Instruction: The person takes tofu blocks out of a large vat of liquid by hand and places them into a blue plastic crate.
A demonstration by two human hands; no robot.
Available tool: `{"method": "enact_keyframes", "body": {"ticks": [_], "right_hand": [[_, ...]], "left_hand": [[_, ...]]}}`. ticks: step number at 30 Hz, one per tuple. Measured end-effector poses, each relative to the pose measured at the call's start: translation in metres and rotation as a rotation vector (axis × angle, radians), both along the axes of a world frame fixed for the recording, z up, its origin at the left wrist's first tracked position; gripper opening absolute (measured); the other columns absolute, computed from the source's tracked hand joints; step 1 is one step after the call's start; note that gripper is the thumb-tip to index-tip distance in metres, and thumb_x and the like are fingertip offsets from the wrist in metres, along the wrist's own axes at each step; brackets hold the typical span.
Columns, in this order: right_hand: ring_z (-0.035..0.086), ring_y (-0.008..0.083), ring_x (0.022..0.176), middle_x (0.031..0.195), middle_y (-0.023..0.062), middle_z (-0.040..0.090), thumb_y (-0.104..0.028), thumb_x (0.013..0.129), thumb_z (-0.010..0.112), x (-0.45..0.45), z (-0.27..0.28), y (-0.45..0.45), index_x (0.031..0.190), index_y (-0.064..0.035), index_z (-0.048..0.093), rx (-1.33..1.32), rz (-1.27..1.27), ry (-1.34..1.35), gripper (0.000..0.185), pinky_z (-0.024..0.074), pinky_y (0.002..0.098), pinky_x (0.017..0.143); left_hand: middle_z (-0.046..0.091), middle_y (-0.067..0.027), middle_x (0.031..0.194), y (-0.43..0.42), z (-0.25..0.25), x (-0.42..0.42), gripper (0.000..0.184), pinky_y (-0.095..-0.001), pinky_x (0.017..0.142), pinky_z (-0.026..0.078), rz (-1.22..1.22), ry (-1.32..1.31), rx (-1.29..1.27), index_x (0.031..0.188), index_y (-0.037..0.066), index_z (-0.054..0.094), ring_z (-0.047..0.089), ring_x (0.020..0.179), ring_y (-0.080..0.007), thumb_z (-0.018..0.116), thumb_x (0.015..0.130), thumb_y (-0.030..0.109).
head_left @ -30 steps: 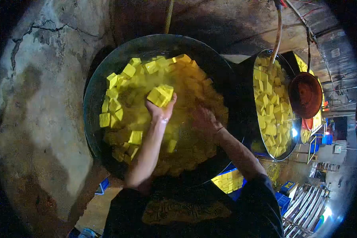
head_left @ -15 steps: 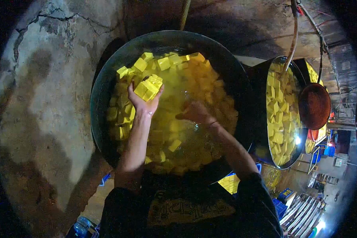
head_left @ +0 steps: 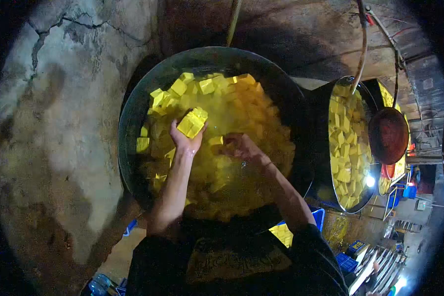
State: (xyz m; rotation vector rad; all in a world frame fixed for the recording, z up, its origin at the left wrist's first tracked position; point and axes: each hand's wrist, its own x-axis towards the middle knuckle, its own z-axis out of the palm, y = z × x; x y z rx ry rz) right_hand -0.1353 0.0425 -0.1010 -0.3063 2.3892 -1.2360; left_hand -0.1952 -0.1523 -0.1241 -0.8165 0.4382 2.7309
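Note:
My left hand (head_left: 186,140) is wrapped round a small stack of yellow blocks (head_left: 192,123), held above the liquid in a large dark round vat (head_left: 133,93). To its right, my right hand (head_left: 240,147) is at the liquid's surface with its fingers curled beside a single yellow block (head_left: 216,141); whether it grips that block I cannot tell. Many yellow blocks (head_left: 179,87) lie along the far and left side of the vat. Cloudy yellow liquid hides most of those deeper down.
A second vat of yellow blocks (head_left: 344,143) stands at the right, with a reddish-brown round pan (head_left: 388,135) hanging beside it. A cracked wall (head_left: 64,148) rises at the left. Blue crates (head_left: 347,262) and poles lie at the lower right.
My left hand has kept hold of its blocks while moving first left, then slightly right again. My right hand has moved left, and a yellow block now shows by its fingers.

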Motion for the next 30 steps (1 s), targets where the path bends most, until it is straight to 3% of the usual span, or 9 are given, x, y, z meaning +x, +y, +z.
{"method": "enact_keyframes", "body": {"ticks": [5,9,13,18,21,23,25,27,30], "right_hand": [[0.059,0.015,0.078,0.083,0.011,0.064,-0.029,0.074,0.073,0.008,0.085,0.002,0.092,0.0032,0.062,-0.462,-0.204,0.162,0.039,0.0468,0.0301,0.067],[0.056,0.0117,0.073,0.08,0.0066,0.062,-0.018,0.074,0.073,0.016,0.102,0.001,0.098,0.002,0.058,-0.141,-0.213,0.141,0.034,0.0458,0.028,0.068],[0.056,0.0147,0.085,0.095,0.0085,0.059,-0.016,0.074,0.073,0.03,0.105,0.008,0.107,0.0011,0.052,-0.293,-0.373,0.189,0.042,0.0459,0.0277,0.075],[0.036,0.0361,0.122,0.125,0.019,0.043,-0.033,0.068,0.077,0.059,0.136,0.015,0.125,-0.0007,0.041,0.324,-0.52,0.438,0.075,0.0334,0.0436,0.098],[0.024,0.0393,0.128,0.133,0.0183,0.034,-0.045,0.064,0.075,0.093,0.141,0.05,0.134,-0.0023,0.032,0.334,-0.501,0.266,0.093,0.0262,0.0462,0.104],[0.035,0.0246,0.123,0.128,0.0118,0.039,-0.045,0.064,0.071,0.116,0.152,0.074,0.132,-0.001,0.036,-0.165,-0.482,0.135,0.088,0.0305,0.0362,0.102],[0.044,0.022,0.114,0.123,0.0119,0.045,-0.039,0.065,0.071,0.16,0.164,0.096,0.124,-0.0041,0.046,-0.517,-0.587,0.097,0.073,0.0348,0.0338,0.098],[0.051,0.017,0.101,0.111,0.0072,0.052,-0.029,0.065,0.069,0.223,0.198,0.098,0.112,-0.0038,0.05,-0.702,-0.817,0.141,0.056,0.0419,0.031,0.088],[0.055,0.024,0.101,0.116,0.0116,0.052,-0.037,0.062,0.065,0.35,0.178,0.1,0.114,-0.0002,0.049,-0.879,-1.339,0.323,0.066,0.0445,0.0317,0.087]], "left_hand": [[0.064,-0.0135,0.091,0.041,-0.006,0.013,0.038,-0.0374,0.076,0.05,-0.096,0.107,-0.013,0.099,0.001,0.063,0.061,0.084,-0.0252,0.04,0.084,0.028],[0.064,-0.0131,0.092,0.07,0.005,0.027,0.038,-0.0361,0.078,0.05,-0.297,0.241,0.128,0.099,0.0,0.062,0.061,0.085,-0.0259,0.043,0.081,0.027],[0.064,-0.0115,0.093,0.089,0.029,0.046,0.037,-0.0349,0.079,0.049,-0.327,0.237,0.202,0.1,0.002,0.062,0.061,0.086,-0.0247,0.047,0.079,0.028],[0.063,-0.0095,0.096,0.124,0.041,0.069,0.036,-0.0351,0.083,0.048,-0.445,0.321,0.259,0.103,0.004,0.06,0.06,0.089,-0.0227,0.047,0.083,0.032],[0.058,-0.0054,0.097,0.148,0.095,0.094,0.042,-0.0349,0.082,0.048,-0.583,0.251,0.207,0.107,0.011,0.054,0.058,0.088,-0.0187,0.039,0.09,0.046],[0.056,-0.0037,0.109,0.176,0.094,0.111,0.044,-0.0356,0.092,0.04,-0.729,0.292,0.255,0.111,0.011,0.054,0.053,0.103,-0.0192,0.047,0.087,0.048],[0.056,-0.0008,0.096,0.193,0.17,0.158,0.04,-0.0323,0.085,0.042,-0.785,0.287,-0.102,0.099,0.014,0.053,0.055,0.087,-0.015,0.046,0.087,0.052],[0.054,-0.0038,0.094,0.234,0.154,0.195,0.043,-0.0339,0.086,0.04,-0.846,0.517,-0.355,0.099,0.011,0.051,0.052,0.088,-0.0181,0.043,0.088,0.052],[0.019,-0.0286,0.141,0.254,0.193,0.279,0.076,-0.0424,0.108,0.018,-1.176,0.912,-0.656,0.137,-0.007,0.022,0.017,0.132,-0.039,0.043,0.09,0.05]]}}
